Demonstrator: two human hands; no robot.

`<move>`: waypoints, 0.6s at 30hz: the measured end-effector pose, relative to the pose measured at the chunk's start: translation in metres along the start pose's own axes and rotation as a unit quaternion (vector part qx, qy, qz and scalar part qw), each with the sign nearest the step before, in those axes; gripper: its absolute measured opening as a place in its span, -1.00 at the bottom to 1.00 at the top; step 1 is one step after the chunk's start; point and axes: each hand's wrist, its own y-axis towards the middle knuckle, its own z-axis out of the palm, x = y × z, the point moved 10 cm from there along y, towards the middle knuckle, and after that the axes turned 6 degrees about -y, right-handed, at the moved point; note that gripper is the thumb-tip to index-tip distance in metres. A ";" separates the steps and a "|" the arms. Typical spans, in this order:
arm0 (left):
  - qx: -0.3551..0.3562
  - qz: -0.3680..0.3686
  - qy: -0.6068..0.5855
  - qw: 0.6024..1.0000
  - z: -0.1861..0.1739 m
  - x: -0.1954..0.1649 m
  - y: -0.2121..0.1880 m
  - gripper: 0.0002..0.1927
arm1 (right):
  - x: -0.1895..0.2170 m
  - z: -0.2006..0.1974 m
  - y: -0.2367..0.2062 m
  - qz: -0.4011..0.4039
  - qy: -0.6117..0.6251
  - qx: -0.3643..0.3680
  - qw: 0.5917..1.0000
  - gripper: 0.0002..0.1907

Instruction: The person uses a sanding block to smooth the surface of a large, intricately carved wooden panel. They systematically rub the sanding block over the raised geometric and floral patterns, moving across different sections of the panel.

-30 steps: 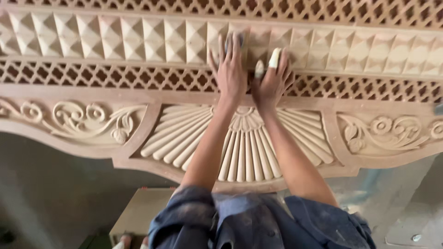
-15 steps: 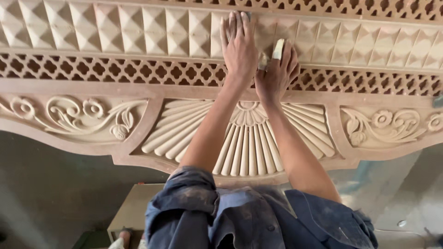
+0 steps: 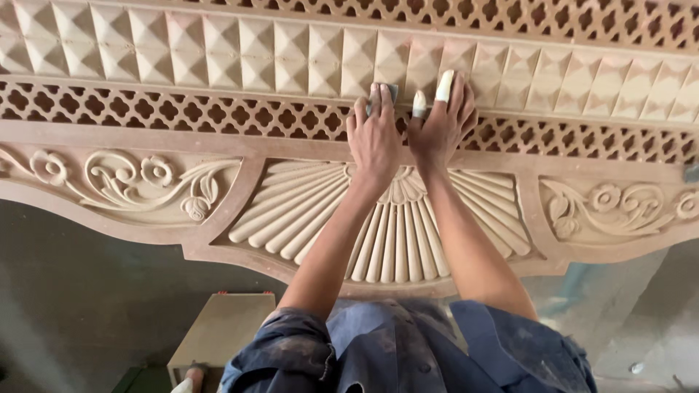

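We're looking straight down our own arms at a big carved wooden panel, pale and unfinished. Our left hand lies flat on the lattice band, fingers together and pressed down on a small grey piece of sandpaper that peeks out just above the fingertips, right at the lower edge of the row of pyramid-shaped blocks. How much of the sheet sits under the palm, we cannot tell. Just beside it, touching at the thumb side, our right hand spreads over the same spot, fingers slightly apart and reaching up onto the pyramid row; two of them wear pale finger wraps, and that hand clamps on nothing we can see, it simply presses on the wood. Both wrists cross the carved fan-shaped shell motif in the middle of the panel. Left of that runs a scroll with flowers, and a matching floral scroll sits on the right. Below us, our blue dusty sleeves fill the bottom, with a beige box on the dark floor to the left.
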 end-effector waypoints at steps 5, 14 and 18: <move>-0.011 -0.018 -0.004 1.000 0.020 0.009 0.000 -0.36 | -0.007 0.010 -0.003 0.021 -0.017 0.039 0.999 -0.31; -0.052 -0.022 -0.020 0.998 0.012 0.008 -0.010 -0.35 | -0.010 0.015 -0.006 0.015 -0.018 0.026 0.999 -0.39; -0.068 -0.021 -0.010 0.997 0.007 0.012 -0.013 -0.32 | -0.009 0.016 -0.008 0.007 -0.001 0.028 1.000 -0.39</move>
